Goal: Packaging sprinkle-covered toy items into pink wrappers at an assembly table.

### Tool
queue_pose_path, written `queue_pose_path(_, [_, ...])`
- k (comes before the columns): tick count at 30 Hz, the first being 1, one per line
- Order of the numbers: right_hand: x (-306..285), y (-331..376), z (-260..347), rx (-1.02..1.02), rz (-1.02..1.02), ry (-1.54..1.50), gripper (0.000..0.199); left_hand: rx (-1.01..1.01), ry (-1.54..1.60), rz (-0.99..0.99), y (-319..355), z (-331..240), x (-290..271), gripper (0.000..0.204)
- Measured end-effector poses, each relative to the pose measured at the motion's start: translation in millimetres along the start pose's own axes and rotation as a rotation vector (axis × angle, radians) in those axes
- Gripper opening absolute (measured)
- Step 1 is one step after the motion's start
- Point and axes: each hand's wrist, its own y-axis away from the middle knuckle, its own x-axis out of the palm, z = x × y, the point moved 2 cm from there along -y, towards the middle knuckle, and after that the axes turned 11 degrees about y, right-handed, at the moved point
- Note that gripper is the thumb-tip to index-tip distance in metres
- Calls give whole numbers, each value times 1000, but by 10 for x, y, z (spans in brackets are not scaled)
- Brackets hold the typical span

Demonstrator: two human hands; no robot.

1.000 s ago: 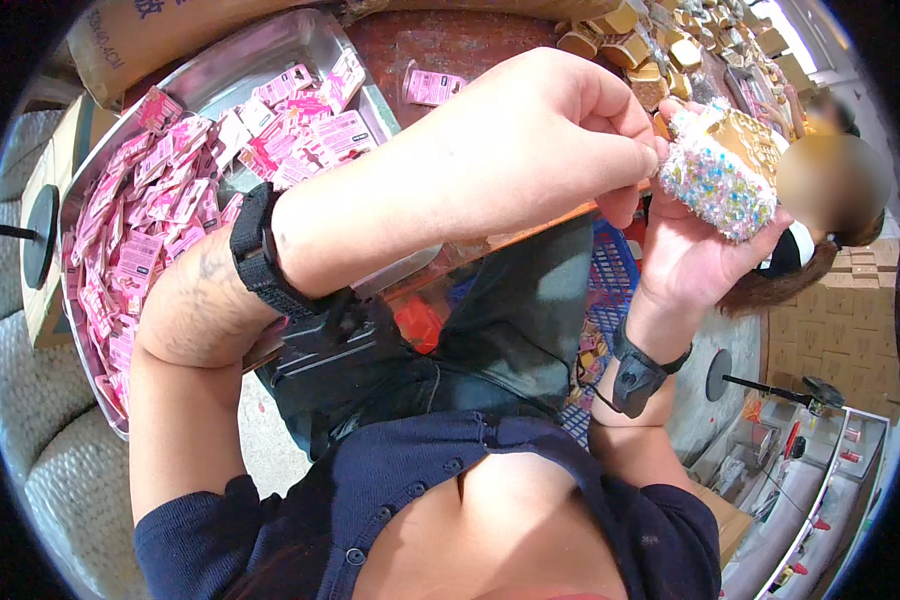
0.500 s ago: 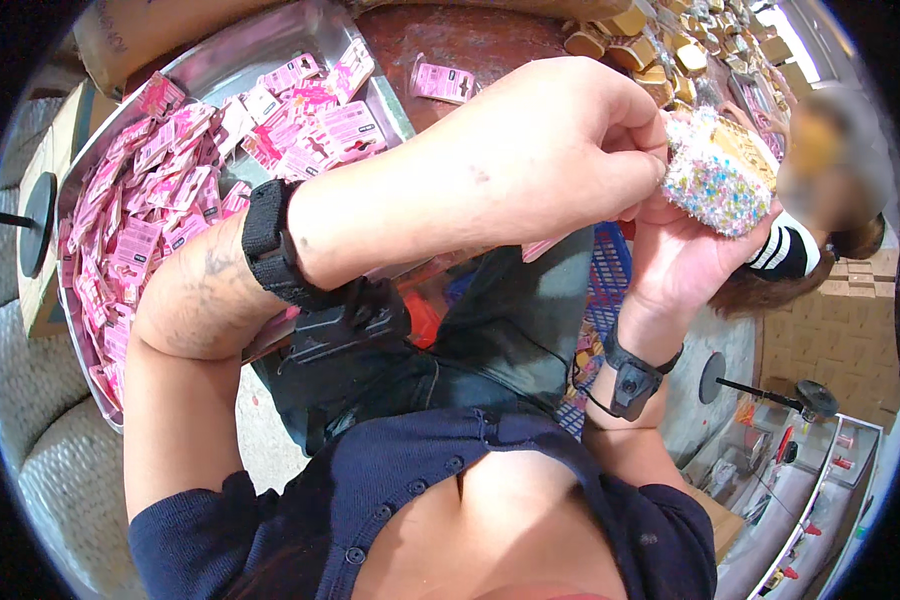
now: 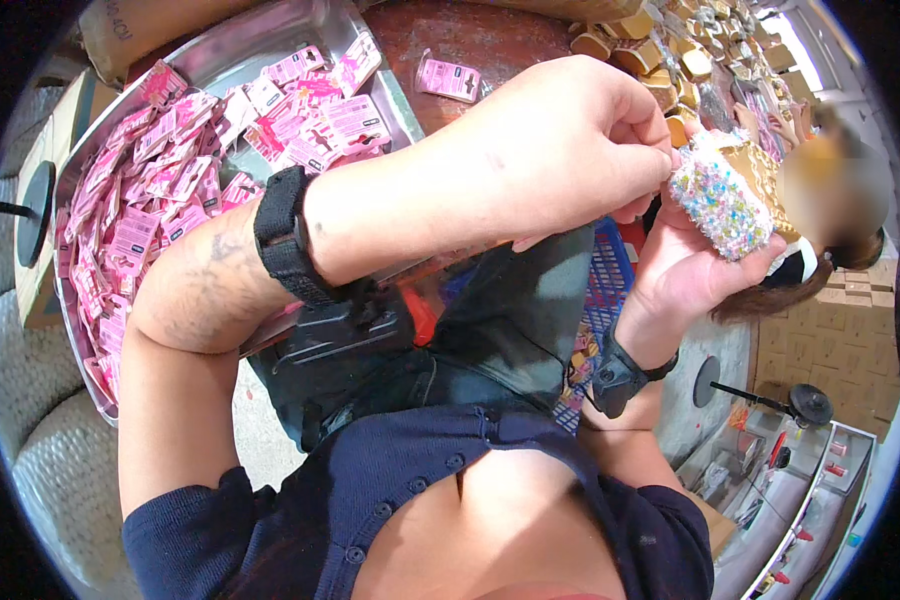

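A small sponge-like block (image 3: pixel 722 210) with a fuzzy, glittery multicoloured face and a gold-coloured side is held up at the upper right. My right hand (image 3: pixel 688 268) grips it from below, its thumb along the lower edge and the block resting against the fingers. Stretched across from the left, my left hand (image 3: pixel 625 140) has its fingers pinched together at the block's left edge. Whether a thread or a bit of the fuzz is between those fingertips is too small to make out.
A metal tray (image 3: pixel 398 90) on the left holds many pink printed cards (image 3: pixel 135 240). One pink card (image 3: pixel 448 78) lies on the red-brown table. Gold blocks (image 3: pixel 638 55) are heaped at the back right, near another person (image 3: pixel 835 190). A blue basket (image 3: pixel 610 270) is below my hands.
The block has shifted slightly right and down and turned, showing more of its fuzzy face. My right wrist has rotated a little; the left fingers stay pinched at its edge.
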Motion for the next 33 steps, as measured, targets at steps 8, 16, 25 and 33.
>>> queue_pose_path(8, [202,63,84,237,-40,-196,61,805,-859,-170,-44,77,-28,15])
queue_pose_path(16, [216,105,54,182,2,-192,61,921,-1003,-139,-51,49,-48,12])
queue_pose_path(25, [107,50,-55,-35,-58,23,83,468,-372,-64,-97,46,-128,19])
queue_pose_path(33, [-17,30,-58,204,38,-44,86,105,64,69,-150,138,-69,20])
